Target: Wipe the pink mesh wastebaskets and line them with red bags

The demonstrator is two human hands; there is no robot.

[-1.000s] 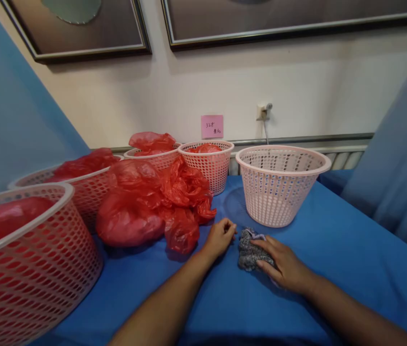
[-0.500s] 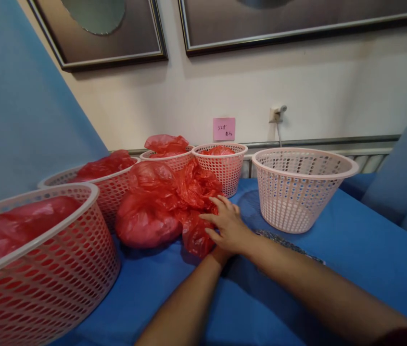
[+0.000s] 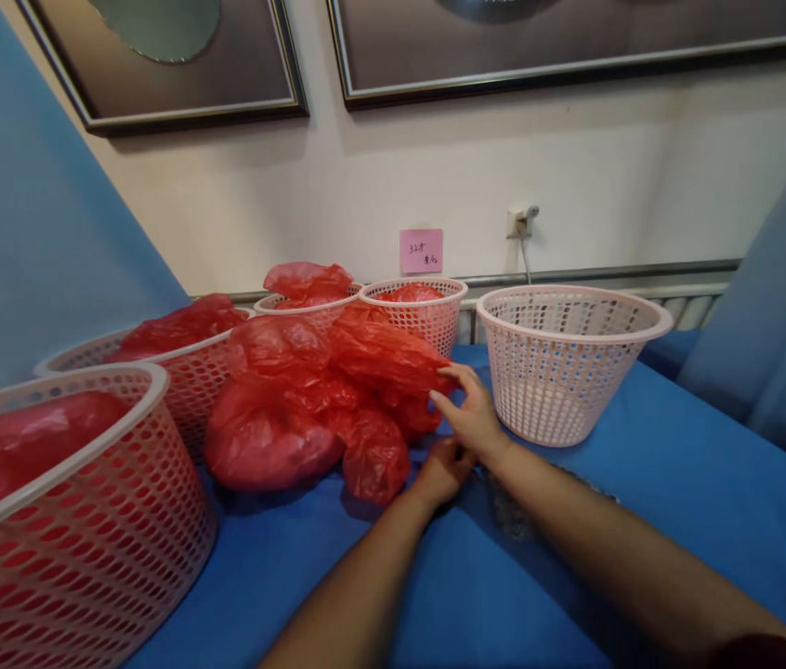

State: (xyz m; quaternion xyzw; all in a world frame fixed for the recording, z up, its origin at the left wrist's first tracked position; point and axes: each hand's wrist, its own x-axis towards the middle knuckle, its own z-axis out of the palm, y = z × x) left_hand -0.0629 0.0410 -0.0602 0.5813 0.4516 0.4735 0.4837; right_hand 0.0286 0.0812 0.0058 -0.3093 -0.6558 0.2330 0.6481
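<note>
A crumpled red plastic bag point(image 3: 274, 432) lies on the blue-covered table, bulging at its left, with its loose side spread to the right. My right hand point(image 3: 475, 413) has its fingertips on that loose edge, gripping it, the thumb a little apart below. Just under my right wrist is my left hand point(image 3: 443, 472), its fingers curled inward and partly hidden. What they hold, if anything, cannot be made out. A grey, patterned bundle point(image 3: 515, 511) lies beside the left hand, partly covered by my right forearm.
A pink perforated basket point(image 3: 567, 390) stands right of my hands. At left, a large basket point(image 3: 86, 520) and another basket point(image 3: 208, 372) hold red bags. Two more, a back basket point(image 3: 327, 314) and a basket point(image 3: 435, 321) beside it, stand by the wall under a pink note point(image 3: 421, 251).
My right hand has moved right, drawing the loose part of the red bag out with it. My left hand, formerly behind the bag and right hand, now shows lower and to the right.
</note>
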